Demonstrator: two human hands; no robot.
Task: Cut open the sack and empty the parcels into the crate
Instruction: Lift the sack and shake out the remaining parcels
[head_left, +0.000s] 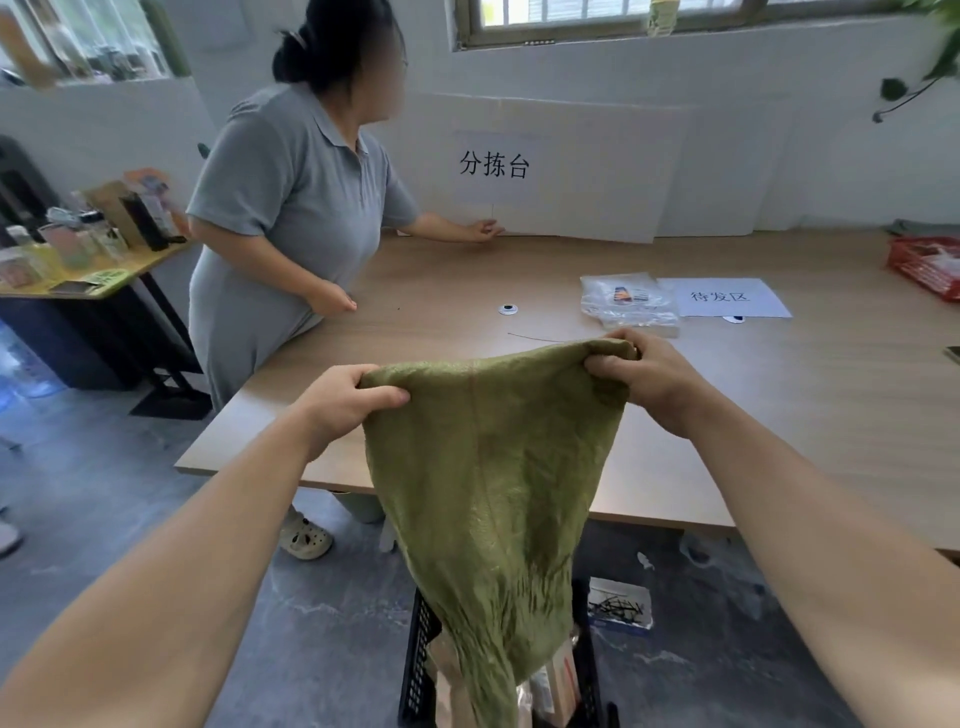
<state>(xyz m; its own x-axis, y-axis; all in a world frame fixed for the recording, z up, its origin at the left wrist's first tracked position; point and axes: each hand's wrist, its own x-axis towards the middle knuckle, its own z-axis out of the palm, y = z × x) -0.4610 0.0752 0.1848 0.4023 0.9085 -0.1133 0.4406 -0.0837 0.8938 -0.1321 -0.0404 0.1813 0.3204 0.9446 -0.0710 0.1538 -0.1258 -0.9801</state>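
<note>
Straight below the fingers, at the bottom edge of the view, a black slatted plastic crate (418, 654) stands on the grey floor. Brown and white wrapped parcels (563, 680) show inside it. The olive-green woven sack (488, 467) hangs limp from the fingers, and its narrowing lower end drops into the crate among the parcels.

The left hand (345, 402) grips one upper corner of the sack, thumb curled over the cloth. The right hand (644, 379) holds the other corner bunched in a closed fist, so the top edge stretches between the two hands.

Below the right-hand fingers, beside the crate, a small white box of black strips (621, 605) lies on the floor.

Behind the fingers runs a pale wooden table (779, 405). Just past the right-hand fingers lie a clear plastic bag (626, 301) and a white printed sheet (727, 297). A small white ring (508, 309) sits beyond the gap between the hands. Far right of the fingers is a red mesh basket (922, 265).

Beyond the left-hand fingers a person in grey (296, 208) stands at the table's far corner.
</note>
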